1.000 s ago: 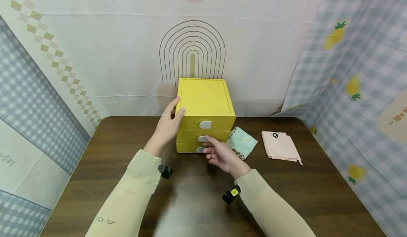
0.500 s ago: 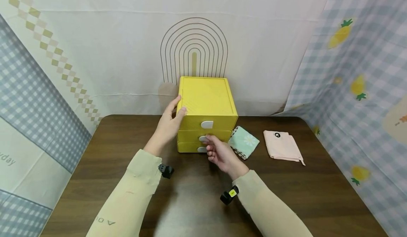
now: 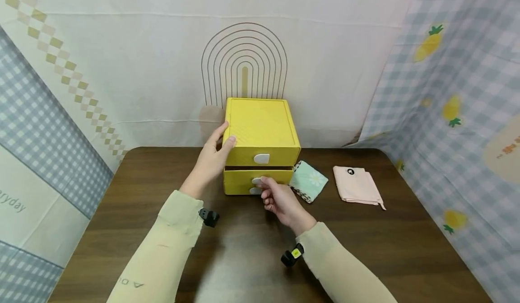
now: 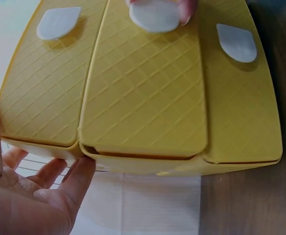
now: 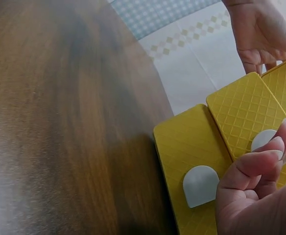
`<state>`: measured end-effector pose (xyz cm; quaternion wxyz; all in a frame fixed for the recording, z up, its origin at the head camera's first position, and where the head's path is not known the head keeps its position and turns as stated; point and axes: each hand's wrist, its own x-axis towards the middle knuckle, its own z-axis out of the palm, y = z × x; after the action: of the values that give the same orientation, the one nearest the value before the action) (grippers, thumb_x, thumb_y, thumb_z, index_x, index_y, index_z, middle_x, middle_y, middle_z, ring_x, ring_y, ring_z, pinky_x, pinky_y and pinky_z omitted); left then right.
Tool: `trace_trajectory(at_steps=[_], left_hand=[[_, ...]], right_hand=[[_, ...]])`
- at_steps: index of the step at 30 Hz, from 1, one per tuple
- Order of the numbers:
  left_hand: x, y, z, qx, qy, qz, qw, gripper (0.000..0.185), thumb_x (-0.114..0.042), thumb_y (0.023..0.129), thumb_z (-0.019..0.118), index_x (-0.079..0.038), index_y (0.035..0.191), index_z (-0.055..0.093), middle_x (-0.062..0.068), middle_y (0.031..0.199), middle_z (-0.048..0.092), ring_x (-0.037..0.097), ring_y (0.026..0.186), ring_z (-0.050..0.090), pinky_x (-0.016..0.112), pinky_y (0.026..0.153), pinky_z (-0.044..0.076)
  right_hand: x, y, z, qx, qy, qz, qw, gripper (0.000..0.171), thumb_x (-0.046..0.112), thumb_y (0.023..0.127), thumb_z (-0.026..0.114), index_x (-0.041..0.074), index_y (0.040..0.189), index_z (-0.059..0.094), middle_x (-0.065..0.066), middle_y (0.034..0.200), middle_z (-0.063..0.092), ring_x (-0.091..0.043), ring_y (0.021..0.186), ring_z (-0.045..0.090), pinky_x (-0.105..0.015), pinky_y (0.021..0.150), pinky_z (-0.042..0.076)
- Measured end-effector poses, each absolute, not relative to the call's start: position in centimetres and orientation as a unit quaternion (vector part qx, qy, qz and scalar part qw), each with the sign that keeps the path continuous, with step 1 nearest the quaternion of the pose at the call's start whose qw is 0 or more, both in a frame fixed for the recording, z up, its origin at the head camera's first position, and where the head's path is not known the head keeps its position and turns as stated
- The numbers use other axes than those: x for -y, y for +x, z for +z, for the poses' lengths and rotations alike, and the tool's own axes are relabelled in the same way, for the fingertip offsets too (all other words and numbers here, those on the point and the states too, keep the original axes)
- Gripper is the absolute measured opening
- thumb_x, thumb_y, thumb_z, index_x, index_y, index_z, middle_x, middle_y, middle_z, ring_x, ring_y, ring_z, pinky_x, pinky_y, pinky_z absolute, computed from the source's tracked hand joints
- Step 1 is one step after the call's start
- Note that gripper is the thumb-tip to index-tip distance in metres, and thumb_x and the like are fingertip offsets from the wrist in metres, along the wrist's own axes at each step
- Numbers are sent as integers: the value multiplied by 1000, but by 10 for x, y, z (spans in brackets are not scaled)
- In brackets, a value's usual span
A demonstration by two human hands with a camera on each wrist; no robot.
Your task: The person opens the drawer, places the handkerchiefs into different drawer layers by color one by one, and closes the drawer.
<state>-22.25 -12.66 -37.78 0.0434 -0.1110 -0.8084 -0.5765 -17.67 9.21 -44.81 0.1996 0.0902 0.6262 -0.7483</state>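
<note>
1. The right hand (image 3: 280, 199) pinches the white tab (image 3: 257, 181) of the middle drawer (image 3: 257, 178), which now stands slightly out from the yellow drawer chest (image 3: 260, 131); half a second ago it sat flush.
2. The left hand (image 3: 213, 156), fingers straight, presses the chest's left side, bracing it.
3. The chest stands at the back of the dark worktop (image 3: 122, 212). A dark gap under the top drawer suggests the pull has just begun.
4. A folded mint cloth (image 3: 308, 181) lies just beside the chest, and a pink cloth (image 3: 357, 185) lies farther right.

Pale yellow-green long sleeves (image 3: 162, 253); small black devices (image 3: 208, 217) at both wrists.
</note>
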Motion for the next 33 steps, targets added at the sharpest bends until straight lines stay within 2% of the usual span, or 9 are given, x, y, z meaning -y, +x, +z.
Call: trace_trajectory(at_steps=[6,12,17,22,27,33], left_hand=[[133,-224,-370,850,-106,-514,37,74,-65,92,46,-33,154,23,-2,155,30,27,131,42,47,101,40],[135,-227,-363,915,-103,-381,80,82,-77,86,37,-27,151,33,4,148,42,28,124,50,49,98,41],[136,-230,-364,920,-108,-364,96,78,-74,89,37,-22,147,38,7,141,49,26,118,53,48,95,43],[137,-228,-368,909,-108,-393,89,71,-70,92,37,-26,148,35,6,141,49,23,118,53,46,94,44],[135,-226,-371,899,-110,-418,75,71,-71,92,35,-32,151,30,3,148,41,24,123,50,48,96,43],[133,-225,-373,893,-106,-432,65,70,-72,90,36,-39,151,26,0,149,39,21,121,51,48,92,46]], right_hand=[[-92,-173,-451,-633,78,-743,202,57,46,89,64,-1,122,63,2,68,52,-11,58,43,-23,52,38],[-92,-171,-453,-639,67,-740,200,57,47,89,64,-1,120,64,2,67,52,-11,57,44,-23,52,39],[-91,-171,-455,-639,70,-739,203,57,46,90,64,-2,120,64,2,66,52,-11,58,44,-23,52,40],[-91,-171,-454,-640,73,-739,200,56,46,89,65,-2,119,65,2,66,53,-10,58,44,-23,52,40],[-92,-169,-452,-641,78,-739,193,55,47,88,66,0,118,66,1,66,53,-11,58,44,-23,52,39],[-94,-163,-451,-647,79,-734,191,58,46,89,65,-3,119,63,2,65,52,-10,58,44,-23,52,39]])
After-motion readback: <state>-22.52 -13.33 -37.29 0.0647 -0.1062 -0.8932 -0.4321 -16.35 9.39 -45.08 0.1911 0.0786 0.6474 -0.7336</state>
